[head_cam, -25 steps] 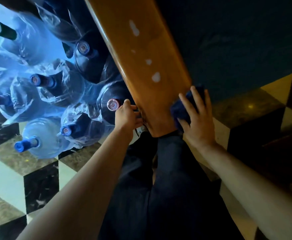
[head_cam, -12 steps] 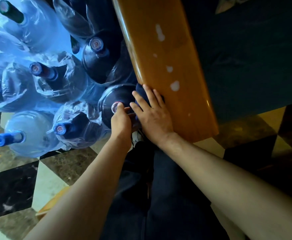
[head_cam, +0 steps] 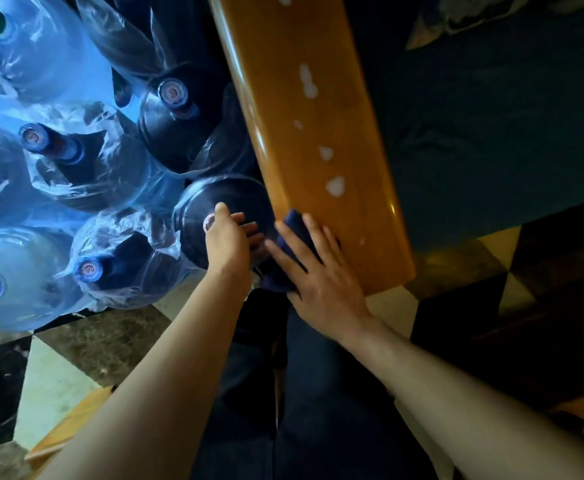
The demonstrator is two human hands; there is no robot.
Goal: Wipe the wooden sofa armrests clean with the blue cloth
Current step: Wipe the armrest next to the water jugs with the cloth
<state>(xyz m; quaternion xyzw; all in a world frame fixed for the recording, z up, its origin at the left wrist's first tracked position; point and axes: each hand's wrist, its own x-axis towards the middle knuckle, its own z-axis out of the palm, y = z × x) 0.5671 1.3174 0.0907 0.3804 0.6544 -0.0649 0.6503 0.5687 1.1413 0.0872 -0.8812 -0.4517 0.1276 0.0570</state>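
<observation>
The blue cloth (head_cam: pixel 288 237) is soft and light, bunched under the right hand (head_cam: pixel 318 271), which lies flat with fingers spread, pressing it onto the near end of the wooden armrest (head_cam: pixel 318 133). A flat palm looks the best hold on such limp fabric; the glossy wood is probably slippery, and pale spots (head_cam: pixel 335 185) lie further along. The left hand (head_cam: pixel 228 240) rests half-curled on a water bottle (head_cam: pixel 214 209); whether it grips the cap is unclear. Most of the cloth is hidden, the armrest's far end cut off.
</observation>
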